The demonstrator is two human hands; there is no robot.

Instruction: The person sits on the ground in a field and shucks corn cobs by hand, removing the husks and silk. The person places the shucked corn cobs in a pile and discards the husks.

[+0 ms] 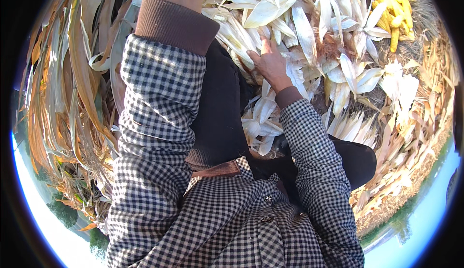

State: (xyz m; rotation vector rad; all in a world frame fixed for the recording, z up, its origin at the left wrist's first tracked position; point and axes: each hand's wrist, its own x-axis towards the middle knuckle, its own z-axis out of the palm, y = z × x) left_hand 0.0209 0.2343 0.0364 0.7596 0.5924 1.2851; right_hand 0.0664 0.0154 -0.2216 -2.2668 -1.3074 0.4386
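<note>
My left hand is out of view beyond the top edge; only the bare forearm and the brown ribbed cuff of a checked sleeve show. My right hand (270, 65) lies among pale dry corn husks (232, 32) in front of my knees. Its thumb and forefinger are apart, touching a husk, and the other fingertips are partly hidden among the leaves. Whether they grip anything I cannot tell. Reddish-brown corn silk (330, 47) lies among the husks to the right of this hand.
Several husked yellow corn cobs (395, 7) are piled at the far right. Tall dry corn stalks (76, 68) crowd my left side. My legs in dark trousers (221, 105) are bent among the husks. More dry leaves (409, 134) cover the ground at right.
</note>
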